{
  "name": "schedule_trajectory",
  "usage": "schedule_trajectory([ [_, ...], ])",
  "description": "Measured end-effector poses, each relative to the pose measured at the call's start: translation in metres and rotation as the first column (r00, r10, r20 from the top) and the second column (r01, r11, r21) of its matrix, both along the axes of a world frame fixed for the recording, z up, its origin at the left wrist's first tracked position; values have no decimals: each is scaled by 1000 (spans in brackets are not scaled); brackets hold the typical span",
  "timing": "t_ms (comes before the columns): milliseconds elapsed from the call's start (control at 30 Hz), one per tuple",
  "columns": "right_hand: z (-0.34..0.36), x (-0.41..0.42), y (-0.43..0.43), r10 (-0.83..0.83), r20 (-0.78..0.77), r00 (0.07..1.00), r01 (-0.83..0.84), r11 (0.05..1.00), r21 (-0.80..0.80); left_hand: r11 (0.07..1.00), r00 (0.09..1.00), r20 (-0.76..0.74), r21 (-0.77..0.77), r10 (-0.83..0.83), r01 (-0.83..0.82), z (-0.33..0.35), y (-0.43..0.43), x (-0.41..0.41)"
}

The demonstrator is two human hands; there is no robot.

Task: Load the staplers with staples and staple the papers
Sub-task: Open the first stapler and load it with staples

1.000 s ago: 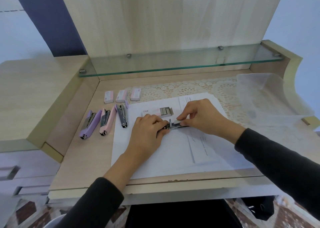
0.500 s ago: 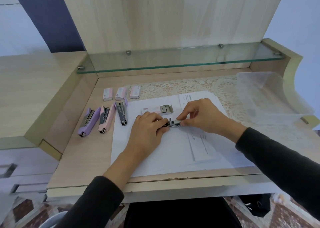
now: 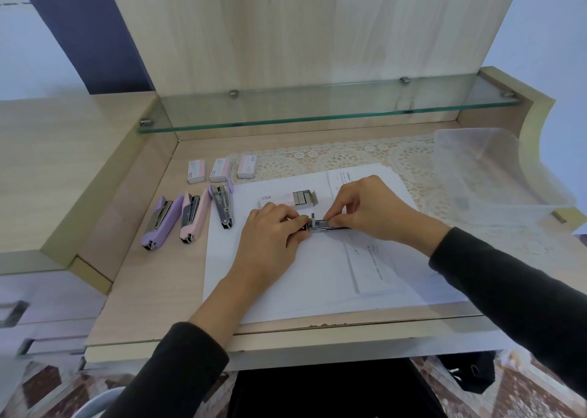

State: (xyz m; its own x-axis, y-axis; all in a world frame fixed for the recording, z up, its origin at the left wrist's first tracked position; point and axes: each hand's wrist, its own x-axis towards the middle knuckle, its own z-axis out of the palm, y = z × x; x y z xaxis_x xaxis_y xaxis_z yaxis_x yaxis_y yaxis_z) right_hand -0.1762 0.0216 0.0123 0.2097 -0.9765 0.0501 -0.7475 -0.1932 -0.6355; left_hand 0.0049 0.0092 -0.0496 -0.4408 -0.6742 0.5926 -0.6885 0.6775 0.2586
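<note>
Stapler (image 3: pixel 328 224) between left hand (image 3: pixel 270 238), right hand (image 3: pixel 376 209)

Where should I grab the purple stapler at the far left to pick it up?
Pinch the purple stapler across its narrow middle, coming straight down from above. It lies flat on the desk, long and slim, and the pink stapler sits close beside it, so fingers probably fit best over the top.

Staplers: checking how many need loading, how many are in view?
4. The purple stapler and the pink stapler lie left of the papers; the third stapler lies beside the papers' left edge; the fourth stapler is gripped by the left hand and right hand. None looks hidden.
</note>
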Motion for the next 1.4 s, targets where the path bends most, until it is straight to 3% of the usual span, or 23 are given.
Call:
schedule_trajectory([
  [400, -2, -3, -1, -51, 105, 993, 55, 998, -30, 1000, 1000, -10, 20, 19, -19, -1, 0, 0],
  [633, -2, -4, -1, 8, 54, 999, -8, 1000, 5, 1000, 1000, -3, 17, 13, -13, -1, 0, 0],
  [867, -7, -5, -1, 32, -32, 999, -34, 997, -73, 999, 999, 16, 21, 36, -36, -3, 0, 1],
  [1000, -6, -5, -2, 28, 12, 1000, -27, 994, -108, 999, 1000, -4, 36, 22, -22, -3, 0, 1],
  [1233, -5, -4, 2, 5, 70, 998, 17, 951, -310, 999, 1000, -11, 48, 21, -21, -3, 0, 0],
  [1400, -7, -8, -3, -43, -5, 999, 41, 975, -220, 999, 1000, -13, 47, 26, -25, -3, 0, 1],
])
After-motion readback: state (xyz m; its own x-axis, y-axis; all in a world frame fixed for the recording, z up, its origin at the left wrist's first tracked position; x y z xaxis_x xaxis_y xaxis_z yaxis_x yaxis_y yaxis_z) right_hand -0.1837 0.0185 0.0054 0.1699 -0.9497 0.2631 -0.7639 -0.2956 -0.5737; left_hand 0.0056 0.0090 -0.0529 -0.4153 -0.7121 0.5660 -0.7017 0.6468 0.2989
